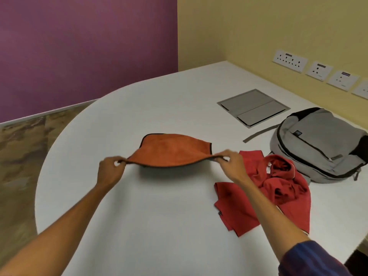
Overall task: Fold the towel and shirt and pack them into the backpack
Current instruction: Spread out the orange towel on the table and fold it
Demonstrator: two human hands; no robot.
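An orange towel (171, 150) with a dark trim is lifted at its near edge above the white table (151, 216), its far edge resting on the surface. My left hand (110, 169) pinches the near left corner and my right hand (231, 164) pinches the near right corner. A crumpled red shirt (278, 188) lies on the table to the right of my right arm. Behind it a grey backpack (316, 146) with black zips lies flat, zipped shut.
A grey cable hatch (253, 106) is set into the table behind the towel. A grey strap (258, 134) trails from the backpack. Wall sockets (289, 60) line the yellow wall on the right. The rounded table edge drops to the floor at left.
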